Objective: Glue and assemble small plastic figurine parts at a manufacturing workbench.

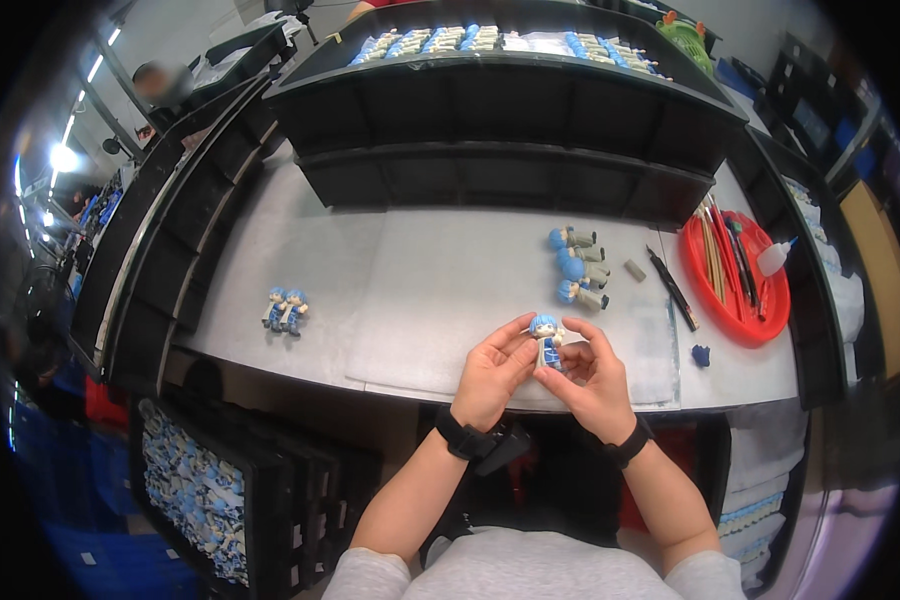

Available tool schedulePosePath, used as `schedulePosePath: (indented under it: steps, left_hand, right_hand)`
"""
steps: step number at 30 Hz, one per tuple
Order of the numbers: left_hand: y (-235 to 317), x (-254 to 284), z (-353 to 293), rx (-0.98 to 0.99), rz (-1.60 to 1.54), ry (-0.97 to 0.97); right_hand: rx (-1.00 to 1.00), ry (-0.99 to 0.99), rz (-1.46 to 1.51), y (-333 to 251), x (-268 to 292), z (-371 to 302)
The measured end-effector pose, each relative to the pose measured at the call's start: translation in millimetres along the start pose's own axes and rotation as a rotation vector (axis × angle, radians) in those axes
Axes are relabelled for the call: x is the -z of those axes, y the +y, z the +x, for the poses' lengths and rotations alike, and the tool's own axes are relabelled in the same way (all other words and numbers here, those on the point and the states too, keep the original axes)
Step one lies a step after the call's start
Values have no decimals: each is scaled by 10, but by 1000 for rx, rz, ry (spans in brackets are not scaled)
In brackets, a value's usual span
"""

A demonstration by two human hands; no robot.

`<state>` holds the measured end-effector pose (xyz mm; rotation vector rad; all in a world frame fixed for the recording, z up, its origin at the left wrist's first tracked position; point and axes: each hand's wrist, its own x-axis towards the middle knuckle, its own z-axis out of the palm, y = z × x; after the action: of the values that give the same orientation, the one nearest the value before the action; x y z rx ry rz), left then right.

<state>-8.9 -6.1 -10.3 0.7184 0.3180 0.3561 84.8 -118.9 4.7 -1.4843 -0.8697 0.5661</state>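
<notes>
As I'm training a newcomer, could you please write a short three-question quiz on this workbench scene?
1. What do the left hand and right hand hold between them?
2. True or false: the red tray lies to the right of both hands.
3. How many loose figurines are on the left part of the grey bench? A) one B) two C) five

Key: 1. A blue-haired figurine; 2. True; 3. B

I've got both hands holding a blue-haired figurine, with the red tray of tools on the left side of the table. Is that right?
Not quite: the head view shows the red tray on the right side of the table. The left hand and right hand do hold the blue-haired figurine.
</notes>
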Motion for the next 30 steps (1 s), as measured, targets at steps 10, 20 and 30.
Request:
schedulePosePath:
  steps: [10, 20, 30]
  left_hand:
    - [-28, -16, 28, -110, 104, 11]
    - [-37, 21, 33, -86, 87, -7]
    - [-42, 29, 25, -111, 106, -40]
  right_hand:
    - [-6, -14, 228, 102, 3, 22]
    - [14, 104, 190, 185, -21, -26]
    - [36, 109, 80, 190, -14, -22]
